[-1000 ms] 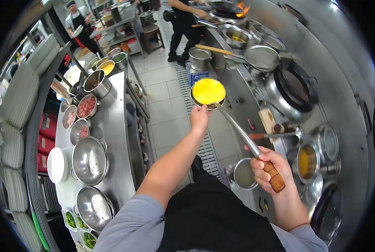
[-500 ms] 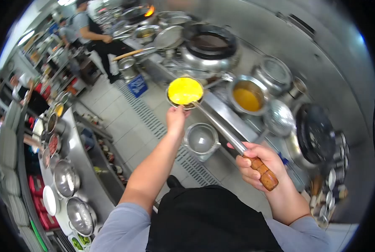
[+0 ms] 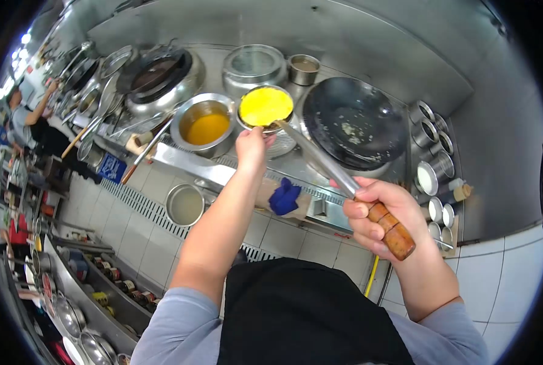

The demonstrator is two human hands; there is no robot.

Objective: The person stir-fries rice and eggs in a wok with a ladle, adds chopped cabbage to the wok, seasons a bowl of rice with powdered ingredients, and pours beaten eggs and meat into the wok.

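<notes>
My left hand (image 3: 252, 149) is closed on the near edge of a round metal bowl (image 3: 240, 115), which holds bright yellow stuff (image 3: 265, 106) that looks like beaten egg. Wrapped round a wooden handle (image 3: 386, 226) is my right hand (image 3: 396, 210). From that handle a long metal shaft (image 3: 320, 157) runs to the bowl's near rim, as on a ladle; its head is hidden among the yellow contents or the bowl. Right of the bowl sits a black wok (image 3: 355, 125) with pale bits in its bottom. Just left of it stands a metal pot (image 3: 180, 125) of orange-yellow liquid.
Behind the bowl stands a lidded metal pot (image 3: 254, 66), beside a small pot (image 3: 304, 70). A blue cloth (image 3: 285, 196) lies on the stove's front edge. Several metal cups (image 3: 426, 134) line the right side. A person (image 3: 33, 118) works at the far left.
My view and body have turned right, toward the black wok. The bowl and the wooden-handled tool have come along, now over the stove instead of the floor edge. Both grips are kept.
</notes>
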